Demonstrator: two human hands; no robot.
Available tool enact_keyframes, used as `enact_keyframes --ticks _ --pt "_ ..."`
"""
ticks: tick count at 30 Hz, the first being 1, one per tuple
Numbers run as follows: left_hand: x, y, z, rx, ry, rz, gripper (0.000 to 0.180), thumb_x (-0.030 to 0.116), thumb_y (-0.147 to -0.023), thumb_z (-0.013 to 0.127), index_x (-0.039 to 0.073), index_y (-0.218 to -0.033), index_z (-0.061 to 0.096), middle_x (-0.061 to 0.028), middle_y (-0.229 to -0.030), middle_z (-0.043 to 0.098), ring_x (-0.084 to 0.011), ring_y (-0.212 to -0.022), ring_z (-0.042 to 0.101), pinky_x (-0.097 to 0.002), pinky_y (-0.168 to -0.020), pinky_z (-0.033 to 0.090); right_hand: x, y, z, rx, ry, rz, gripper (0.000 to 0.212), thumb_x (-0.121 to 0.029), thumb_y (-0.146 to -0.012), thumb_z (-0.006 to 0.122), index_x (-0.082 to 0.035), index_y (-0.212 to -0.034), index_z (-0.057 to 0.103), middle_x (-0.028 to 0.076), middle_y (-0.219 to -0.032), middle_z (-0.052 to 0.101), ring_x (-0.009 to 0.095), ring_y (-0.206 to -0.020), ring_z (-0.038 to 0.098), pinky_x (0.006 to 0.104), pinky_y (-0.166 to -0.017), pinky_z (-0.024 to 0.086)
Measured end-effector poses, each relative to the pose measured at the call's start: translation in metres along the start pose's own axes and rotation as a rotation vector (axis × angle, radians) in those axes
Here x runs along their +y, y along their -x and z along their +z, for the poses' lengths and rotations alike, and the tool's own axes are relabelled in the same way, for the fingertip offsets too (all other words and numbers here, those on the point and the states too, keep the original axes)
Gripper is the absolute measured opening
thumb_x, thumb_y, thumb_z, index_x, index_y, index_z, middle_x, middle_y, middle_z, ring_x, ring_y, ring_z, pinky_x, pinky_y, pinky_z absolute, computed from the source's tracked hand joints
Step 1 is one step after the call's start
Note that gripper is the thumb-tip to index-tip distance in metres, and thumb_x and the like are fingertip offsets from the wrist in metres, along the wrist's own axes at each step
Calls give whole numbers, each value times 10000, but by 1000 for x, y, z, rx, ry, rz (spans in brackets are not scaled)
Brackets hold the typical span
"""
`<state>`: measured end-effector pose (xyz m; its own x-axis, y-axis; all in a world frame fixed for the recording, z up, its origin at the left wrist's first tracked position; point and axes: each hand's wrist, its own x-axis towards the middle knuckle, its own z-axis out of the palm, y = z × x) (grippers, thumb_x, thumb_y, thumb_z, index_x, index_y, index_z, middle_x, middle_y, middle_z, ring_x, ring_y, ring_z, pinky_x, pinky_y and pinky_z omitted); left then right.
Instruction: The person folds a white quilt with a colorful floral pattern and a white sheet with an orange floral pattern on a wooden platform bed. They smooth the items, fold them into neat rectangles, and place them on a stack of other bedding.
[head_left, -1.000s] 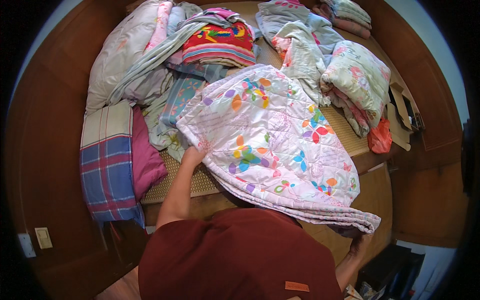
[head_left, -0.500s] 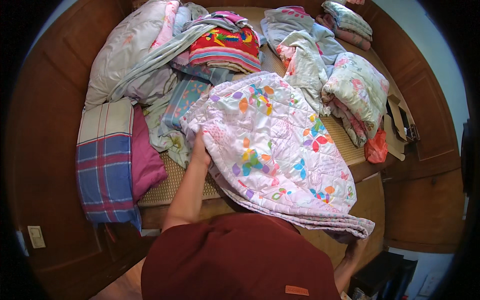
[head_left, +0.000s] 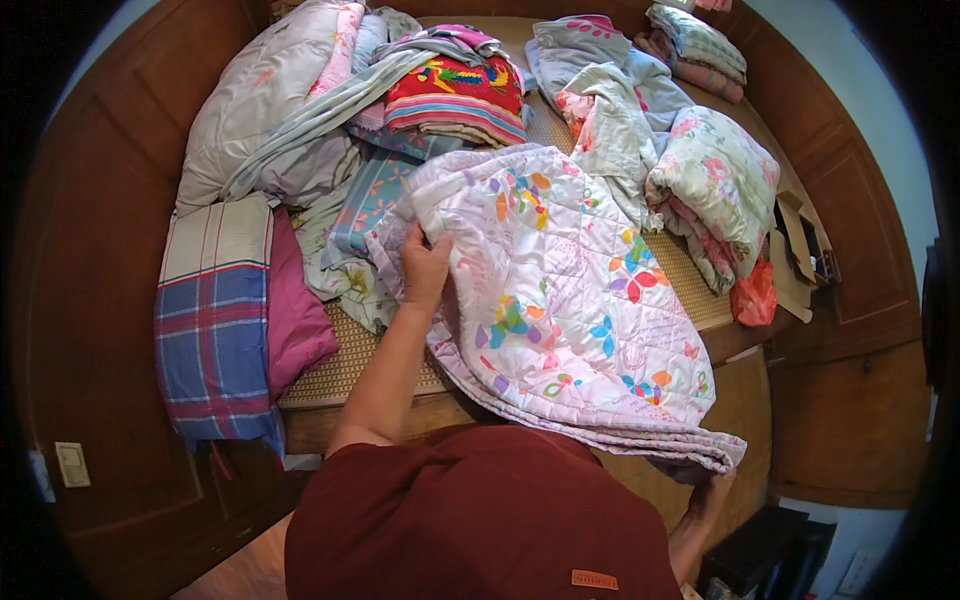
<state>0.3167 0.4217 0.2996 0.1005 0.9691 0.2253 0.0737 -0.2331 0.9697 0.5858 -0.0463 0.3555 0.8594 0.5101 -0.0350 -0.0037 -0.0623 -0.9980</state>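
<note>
A white-pink quilt (head_left: 590,300) with colourful butterfly and petal prints lies spread over the front of the bed, its layered near edge hanging past the bed's rim. On its left side my left hand (head_left: 427,265) is closed on the quilt, thumb on top, lifting that edge into a fold. My right hand (head_left: 712,490) is low at the right, under the quilt's near right corner; its fingers are mostly hidden, but the corner rests gripped in it. Directly left of the quilt lies a blue-grey flowered cloth (head_left: 375,200).
A plaid folded blanket (head_left: 215,330) and a maroon pillow (head_left: 298,300) sit at the left. Piled bedding (head_left: 260,90) and a red embroidered cushion (head_left: 460,100) are behind. At the right are a floral quilt (head_left: 715,190), a red plastic bag (head_left: 753,295) and an open cardboard box (head_left: 795,240).
My left hand has moved up and slightly right, raising the quilt's left edge and folding it inward. My right hand stays at the near right corner.
</note>
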Motion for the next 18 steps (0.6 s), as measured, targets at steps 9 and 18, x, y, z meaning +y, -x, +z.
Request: enact_keyframes --ticks 9,18 --pt "-147 14 -80 363 257 -281 470 65 -707 621 -17 -1130 432 -123 -1025 549 -176 -830 542 -280 -713 430 -8 1 9 -38 9 -23 387 -348 -743 634 -54 -980 552 34 -963 559 145 -881 536 287 -773 438" --pt "-177 31 -83 144 378 -802 559 403 -750 622 -19 -1095 497 -95 -1009 568 -189 -876 548 -308 -746 434 -15 8 5 82 131 -126 344 -306 -748 612 -34 -945 540 36 -921 560 119 -803 558 233 -724 453"
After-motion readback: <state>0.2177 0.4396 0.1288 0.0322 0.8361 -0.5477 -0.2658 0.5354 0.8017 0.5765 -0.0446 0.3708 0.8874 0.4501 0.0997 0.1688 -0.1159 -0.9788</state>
